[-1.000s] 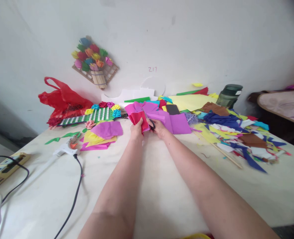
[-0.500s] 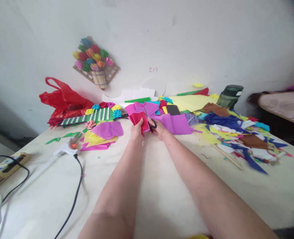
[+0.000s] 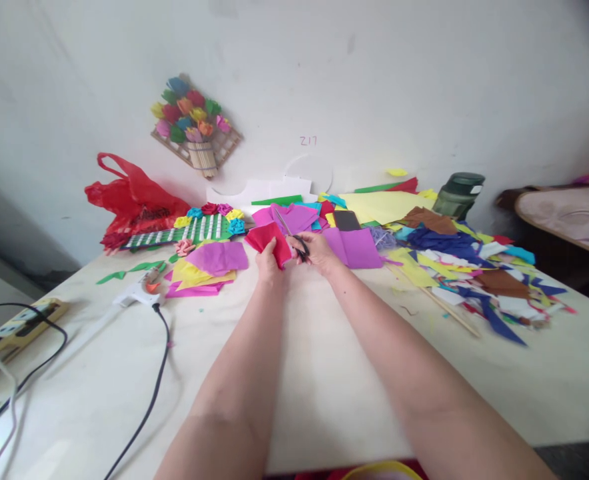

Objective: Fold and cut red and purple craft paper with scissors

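My left hand [image 3: 269, 260] pinches a folded piece of red crepe paper [image 3: 263, 236], thumb on top. Black-handled scissors [image 3: 302, 249] are gripped in my right hand [image 3: 319, 251], just right of the red paper. Their blades point up and left, beside the paper's right edge; whether they touch it I cannot tell. Behind both hands lie purple paper sheets [image 3: 299, 218], and another purple piece [image 3: 357, 248] is by my right wrist. A pile of purple, yellow and pink paper pieces [image 3: 218, 259] sits left of my left hand.
Left are a white glue gun [image 3: 142, 291] with a black cord, a power strip [image 3: 22, 333] and a red plastic bag [image 3: 137, 200]. A phone [image 3: 346, 220] lies behind my right hand. Right are paper scraps [image 3: 499, 283], a wooden stick [image 3: 452, 311] and a green bottle [image 3: 458, 195].
The red paper in my left hand has turned and tilted to the left, and the scissors' blades now point further left. The whole view has shifted slightly.
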`<state>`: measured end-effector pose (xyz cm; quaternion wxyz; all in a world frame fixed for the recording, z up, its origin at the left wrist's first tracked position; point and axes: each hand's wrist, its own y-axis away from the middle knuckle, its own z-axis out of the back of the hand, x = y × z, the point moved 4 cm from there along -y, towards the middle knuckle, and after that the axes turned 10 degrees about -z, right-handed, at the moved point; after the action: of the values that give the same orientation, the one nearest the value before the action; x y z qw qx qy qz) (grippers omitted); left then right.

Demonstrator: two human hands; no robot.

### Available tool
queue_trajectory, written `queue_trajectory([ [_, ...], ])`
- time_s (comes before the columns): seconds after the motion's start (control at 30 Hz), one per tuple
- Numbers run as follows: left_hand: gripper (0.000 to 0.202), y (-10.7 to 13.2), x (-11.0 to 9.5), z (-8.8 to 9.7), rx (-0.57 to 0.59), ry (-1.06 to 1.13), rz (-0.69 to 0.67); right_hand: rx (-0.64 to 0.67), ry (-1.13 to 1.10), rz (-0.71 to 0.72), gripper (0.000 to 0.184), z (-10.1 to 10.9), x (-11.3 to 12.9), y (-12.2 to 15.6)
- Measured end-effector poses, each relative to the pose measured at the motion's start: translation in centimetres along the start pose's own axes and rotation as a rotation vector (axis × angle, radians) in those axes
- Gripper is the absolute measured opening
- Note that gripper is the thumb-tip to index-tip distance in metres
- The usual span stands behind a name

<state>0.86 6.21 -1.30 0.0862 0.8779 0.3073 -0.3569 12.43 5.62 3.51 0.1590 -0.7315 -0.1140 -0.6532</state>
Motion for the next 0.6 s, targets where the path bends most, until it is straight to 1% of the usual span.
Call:
queue_trajectory([
  [0.03,0.016,0.0,-0.1,0.1,-0.006,-0.004,0.007,-0.021,0.016,0.006,0.030,0.1,0.5,0.1],
  [0.1,0.015,0.0,-0.5,0.1,0.009,0.003,0.017,-0.112,0.064,0.027,0.031,1.0,1.4,0.3],
  [0.2,0.015,-0.1,-0.8,0.1,0.049,0.039,0.026,-0.313,0.200,0.112,0.035,3.4,2.2,0.5],
  [0.23,0.015,-0.2,-0.8,0.2,0.050,0.043,0.033,-0.388,0.287,0.130,0.036,4.4,2.3,0.6],
  [0.3,0.014,-0.3,-0.7,0.4,0.040,0.050,0.048,-0.556,0.549,0.125,0.035,6.4,2.5,1.2],
  [0.37,0.014,-0.4,-0.6,0.4,0.039,0.070,0.056,-0.720,0.839,0.088,0.032,7.9,2.5,2.1],
  [0.4,0.014,-0.4,-0.6,0.4,0.045,0.081,0.057,-0.761,0.957,0.046,0.031,8.4,2.5,2.4],
  [0.47,0.013,-0.3,-0.6,0.2,0.072,0.087,0.062,-0.773,1.133,-0.062,0.031,8.9,2.2,2.9],
  [0.53,0.013,-0.2,-0.7,0.1,0.090,0.079,0.059,-0.711,1.252,-0.158,0.033,8.8,1.7,2.9],
  [0.6,0.014,-0.1,-0.8,0.0,0.103,0.061,0.058,-0.632,1.352,-0.212,0.035,8.4,1.4,2.7],
])
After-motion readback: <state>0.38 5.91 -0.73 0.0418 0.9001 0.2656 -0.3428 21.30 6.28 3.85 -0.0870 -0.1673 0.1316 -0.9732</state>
